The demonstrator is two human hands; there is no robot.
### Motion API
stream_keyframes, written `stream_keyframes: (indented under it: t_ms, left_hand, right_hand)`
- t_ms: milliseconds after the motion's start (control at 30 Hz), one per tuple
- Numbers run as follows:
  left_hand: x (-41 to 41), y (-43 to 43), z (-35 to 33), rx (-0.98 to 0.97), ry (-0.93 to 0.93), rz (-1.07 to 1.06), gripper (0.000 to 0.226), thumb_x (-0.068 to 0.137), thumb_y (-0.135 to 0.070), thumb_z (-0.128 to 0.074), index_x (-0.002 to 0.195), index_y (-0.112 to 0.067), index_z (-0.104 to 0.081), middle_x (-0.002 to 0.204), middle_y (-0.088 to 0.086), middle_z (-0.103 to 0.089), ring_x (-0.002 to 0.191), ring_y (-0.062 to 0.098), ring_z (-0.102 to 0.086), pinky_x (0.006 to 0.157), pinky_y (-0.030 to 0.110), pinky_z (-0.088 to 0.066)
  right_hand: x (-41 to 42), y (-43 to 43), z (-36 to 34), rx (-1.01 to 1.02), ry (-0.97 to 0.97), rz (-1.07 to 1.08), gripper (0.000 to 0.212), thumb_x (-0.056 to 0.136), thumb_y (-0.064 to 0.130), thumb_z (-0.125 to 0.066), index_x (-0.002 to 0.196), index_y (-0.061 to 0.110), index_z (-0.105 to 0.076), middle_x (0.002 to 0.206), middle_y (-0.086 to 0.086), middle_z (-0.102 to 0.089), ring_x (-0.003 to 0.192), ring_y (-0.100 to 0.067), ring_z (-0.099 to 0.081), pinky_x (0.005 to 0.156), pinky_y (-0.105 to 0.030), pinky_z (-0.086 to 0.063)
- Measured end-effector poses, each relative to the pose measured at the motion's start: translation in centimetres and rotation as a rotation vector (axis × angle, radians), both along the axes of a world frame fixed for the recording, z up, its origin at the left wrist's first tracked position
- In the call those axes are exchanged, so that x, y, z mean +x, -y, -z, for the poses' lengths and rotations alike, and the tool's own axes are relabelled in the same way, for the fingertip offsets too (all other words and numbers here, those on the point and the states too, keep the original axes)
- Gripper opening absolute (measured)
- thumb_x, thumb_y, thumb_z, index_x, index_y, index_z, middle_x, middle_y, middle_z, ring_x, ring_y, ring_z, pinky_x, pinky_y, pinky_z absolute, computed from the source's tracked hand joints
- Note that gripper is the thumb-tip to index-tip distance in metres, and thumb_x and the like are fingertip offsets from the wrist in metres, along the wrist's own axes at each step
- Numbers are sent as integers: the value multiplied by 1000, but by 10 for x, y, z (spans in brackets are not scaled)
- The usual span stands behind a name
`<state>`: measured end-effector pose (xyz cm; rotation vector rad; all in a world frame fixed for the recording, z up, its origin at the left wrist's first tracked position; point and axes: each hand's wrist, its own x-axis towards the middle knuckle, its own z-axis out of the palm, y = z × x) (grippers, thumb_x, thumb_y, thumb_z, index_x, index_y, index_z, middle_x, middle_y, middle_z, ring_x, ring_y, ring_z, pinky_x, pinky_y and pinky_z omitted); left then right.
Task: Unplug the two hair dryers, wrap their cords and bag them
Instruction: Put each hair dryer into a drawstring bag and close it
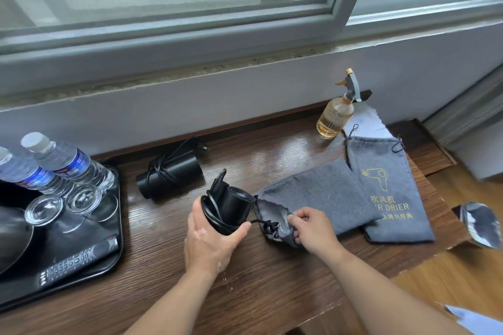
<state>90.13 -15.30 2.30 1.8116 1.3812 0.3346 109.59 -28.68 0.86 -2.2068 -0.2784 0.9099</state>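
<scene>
My left hand (209,242) grips a black hair dryer (231,205) with its cord wound round the body, its nozzle pointing at the mouth of a grey cloth bag (313,196). My right hand (310,228) pinches the rim of that bag and holds the mouth open beside the drawstring. A second black hair dryer (171,175), cord wrapped and plug lying loose behind it, rests on the wooden table (245,280). A second grey bag (386,187) with yellow hair dryer print lies flat to the right, partly under the first.
A black tray (109,261) at the left holds two water bottles (62,160), upturned glasses (81,200) and a remote control (79,260). An amber spray bottle (333,117) stands at the back right near the wall. The table's right edge drops to a wooden floor.
</scene>
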Motion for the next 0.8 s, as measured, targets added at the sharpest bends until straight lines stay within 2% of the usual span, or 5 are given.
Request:
stream_keyframes:
  t_ms: [200,367,467,633,800]
  left_hand:
    - [-8,3,-1,42,-178,175,125,51,-85,-69,150,-37,-9,145,-6,-38,122,26,-56,98,44,-51]
    - [-8,2,0,110,-346,409,130,53,-91,-59,153,-33,1,149,-6,-30,123,26,-55,95,42,-53]
    - [-8,1,5,165,-481,546,131,57,-93,-53,155,-30,9,154,0,-25,124,25,-52,98,38,-52]
    - [-11,4,10,256,-614,716,128,62,-93,-48,156,-31,13,159,4,-20,124,29,-50,99,39,-50]
    - [-7,5,10,327,-656,778,125,65,-91,-47,156,-30,14,157,7,-22,120,32,-50,93,41,-53]
  right_hand:
    - [2,-4,-15,42,56,-101,14,88,25,-70,76,20,-67,60,3,-66,62,-19,-67,70,-48,-60]
    - [2,0,-27,-5,231,-297,15,92,29,-68,77,25,-63,68,4,-68,67,-11,-64,69,-31,-52]
    - [2,8,-26,-40,254,-348,12,92,27,-67,81,28,-62,68,6,-67,67,-5,-62,68,-24,-49]
    - [5,15,-19,-142,260,-271,12,88,20,-64,77,26,-62,58,8,-65,68,-9,-63,68,-27,-44]
    - [3,4,-18,-138,290,-227,12,92,26,-62,80,27,-61,69,11,-66,78,-13,-64,75,-30,-48]
